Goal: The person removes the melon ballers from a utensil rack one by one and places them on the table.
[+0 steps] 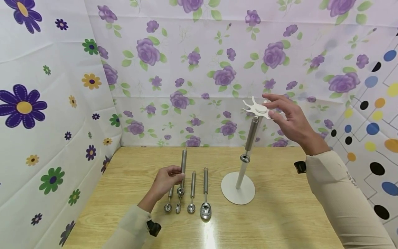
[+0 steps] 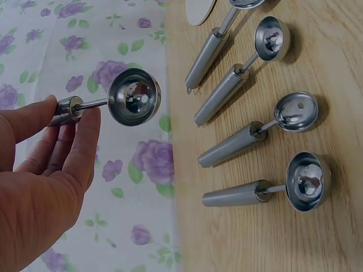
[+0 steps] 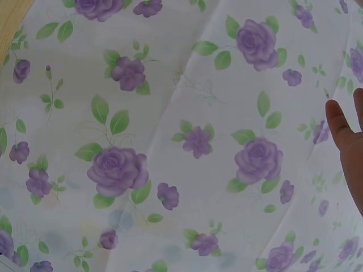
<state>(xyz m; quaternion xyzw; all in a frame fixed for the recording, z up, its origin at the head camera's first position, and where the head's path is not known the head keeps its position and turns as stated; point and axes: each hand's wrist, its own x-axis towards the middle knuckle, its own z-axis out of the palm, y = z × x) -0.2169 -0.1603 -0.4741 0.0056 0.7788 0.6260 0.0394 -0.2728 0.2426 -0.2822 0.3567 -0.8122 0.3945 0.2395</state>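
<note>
Pinching the handle of a metal scoop [image 1: 182, 169] between thumb and curled fingers, the left hand [image 1: 166, 181] held it lifted off the table [image 1: 280, 214], bowl end down, just above three other scoops [image 1: 192, 193] lying side by side. The left forearm reached in low from the near edge. The right hand [image 1: 287, 119] was raised at the top of a white stand [image 1: 237, 188], fingers loosely spread and touching its slotted white disc [image 1: 258, 109], where one scoop [image 1: 250, 138] hung. The right arm rose from the right, its sleeve reaching the wrist.
</note>
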